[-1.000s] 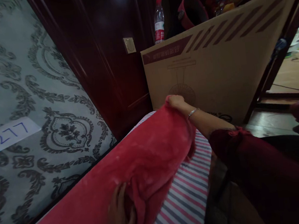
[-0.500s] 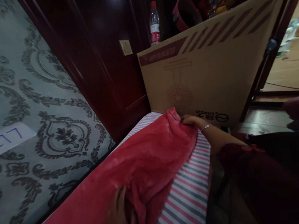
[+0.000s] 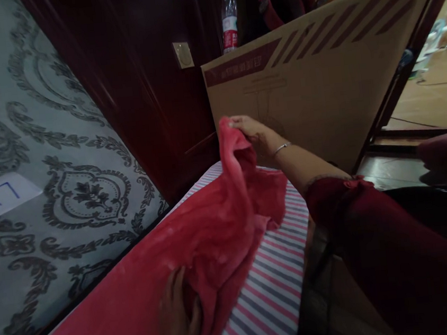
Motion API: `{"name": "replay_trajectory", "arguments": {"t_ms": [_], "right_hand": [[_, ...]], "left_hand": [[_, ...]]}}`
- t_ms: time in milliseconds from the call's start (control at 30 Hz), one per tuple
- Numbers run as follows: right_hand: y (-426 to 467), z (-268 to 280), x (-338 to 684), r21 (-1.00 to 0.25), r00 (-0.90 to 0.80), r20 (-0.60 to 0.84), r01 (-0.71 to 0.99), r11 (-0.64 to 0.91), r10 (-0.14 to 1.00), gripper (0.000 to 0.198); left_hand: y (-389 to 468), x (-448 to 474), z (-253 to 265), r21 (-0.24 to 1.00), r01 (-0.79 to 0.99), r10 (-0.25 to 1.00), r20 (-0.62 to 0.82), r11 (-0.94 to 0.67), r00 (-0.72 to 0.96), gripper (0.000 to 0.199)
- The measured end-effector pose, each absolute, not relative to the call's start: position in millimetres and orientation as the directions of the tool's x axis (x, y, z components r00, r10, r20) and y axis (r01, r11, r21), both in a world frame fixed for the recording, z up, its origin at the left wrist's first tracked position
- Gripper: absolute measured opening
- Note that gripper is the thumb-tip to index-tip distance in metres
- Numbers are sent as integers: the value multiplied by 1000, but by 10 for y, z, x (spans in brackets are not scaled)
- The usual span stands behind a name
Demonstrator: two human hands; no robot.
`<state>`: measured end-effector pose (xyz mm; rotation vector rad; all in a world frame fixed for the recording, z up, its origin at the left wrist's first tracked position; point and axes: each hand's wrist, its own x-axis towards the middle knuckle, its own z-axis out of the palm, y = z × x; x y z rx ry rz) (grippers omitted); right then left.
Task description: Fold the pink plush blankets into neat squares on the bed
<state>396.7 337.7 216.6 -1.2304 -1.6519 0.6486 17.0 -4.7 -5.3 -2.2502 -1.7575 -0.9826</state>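
Observation:
A plush red blanket (image 3: 148, 250) lies lengthwise over a surface covered by a striped pink, grey and white sheet (image 3: 274, 274). My right hand (image 3: 250, 128) is closed on the blanket's far end and holds it raised in a peak, with folds hanging beneath. At the bottom, my left hand (image 3: 177, 313) rests on the blanket beside a bunched fold; its fingers are stretched out and the thumb is apart.
Beyond the far end stands a large cardboard box (image 3: 319, 88), with a red-capped bottle (image 3: 229, 17) behind it. Patterned wallpaper (image 3: 86, 198) and a dark wooden panel (image 3: 147, 90) with a wall switch (image 3: 183, 55) run along the left.
My right hand has lifted the blanket's far end and drawn it up and to the left, baring more striped sheet. The left hand stays almost in place. The view has shifted slightly.

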Motion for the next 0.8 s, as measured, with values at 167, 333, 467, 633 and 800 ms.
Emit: {"name": "replay_trajectory", "arguments": {"t_ms": [167,333,467,633,800], "right_hand": [[3294,1788,4271,-657,-22,234,733,175,972,20],[3065,1030,4700,-498,128,90,865,-67,988,22],[3064,812,4807,-407,164,45,904,-132,985,29],[3032,703,4834,-327,293,24,906,-269,956,36],[2952,578,4823,-299,367,55,894,-335,929,48]], "left_hand": [[-51,200,-23,275,914,838,535,-298,112,53],[-68,199,-28,212,921,801,580,-327,150,52],[-70,198,-36,193,930,801,581,-312,148,52],[-60,202,-42,221,934,825,553,-282,118,50],[-57,189,-45,271,930,862,501,-247,83,51]]}}
